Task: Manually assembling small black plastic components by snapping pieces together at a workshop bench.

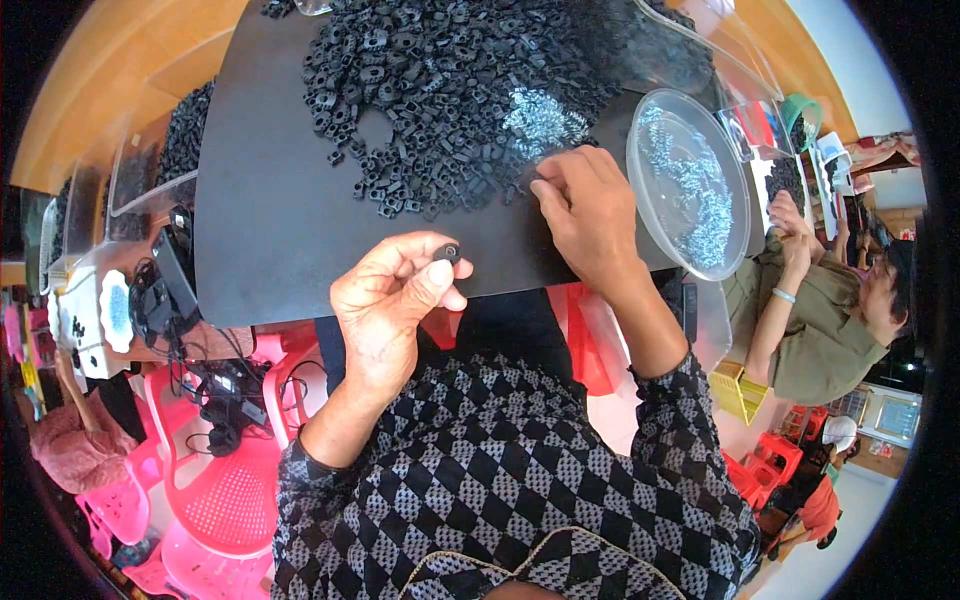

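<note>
My left hand (385,300) is raised over the table's near edge, thumb and fingers pinching a small black plastic part (449,254). A round hole or inset shows in the part's face. At the near right edge of a heap of similar black plastic parts (400,80), my right hand (590,210) has its fingers curled together. What it pinches, if anything, is hidden. Just beyond that hand, a small pile of shiny silvery metal pieces (540,118), which look like screws, lies on the heap.
A round clear tray (650,215) with more silvery pieces stands right of my right hand. The dark table (270,200) curves towards me. Clear bins of black parts (185,135) and black cables stand left, near a pink chair (225,490). A co-worker (820,310) sits right.
</note>
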{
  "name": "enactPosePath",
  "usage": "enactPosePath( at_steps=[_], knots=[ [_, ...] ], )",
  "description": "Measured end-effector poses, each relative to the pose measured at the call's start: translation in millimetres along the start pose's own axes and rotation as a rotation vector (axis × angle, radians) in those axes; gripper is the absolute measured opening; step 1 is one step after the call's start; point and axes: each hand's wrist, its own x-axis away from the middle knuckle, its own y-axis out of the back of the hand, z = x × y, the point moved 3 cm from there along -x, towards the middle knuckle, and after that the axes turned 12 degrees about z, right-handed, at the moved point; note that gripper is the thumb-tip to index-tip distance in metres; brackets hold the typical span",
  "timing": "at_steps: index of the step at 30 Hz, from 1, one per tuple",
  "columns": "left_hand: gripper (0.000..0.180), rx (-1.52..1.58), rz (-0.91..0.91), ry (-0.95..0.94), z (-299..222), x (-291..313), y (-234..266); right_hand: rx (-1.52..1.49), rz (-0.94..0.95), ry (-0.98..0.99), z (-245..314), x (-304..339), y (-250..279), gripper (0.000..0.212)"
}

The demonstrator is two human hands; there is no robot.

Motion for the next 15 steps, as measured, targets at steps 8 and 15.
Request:
enactPosePath(
  at_steps=[8,15],
  knots=[
    [0.02,0.095,0.013,-0.099,-2,-11,-7,-0.573,0.035,0.006,57,15,7,0.018],
    [0.02,0.193,-0.016,-0.134,2,-10,-6,-0.513,-0.062,0.159,68,17,-8,0.022]
  ],
)
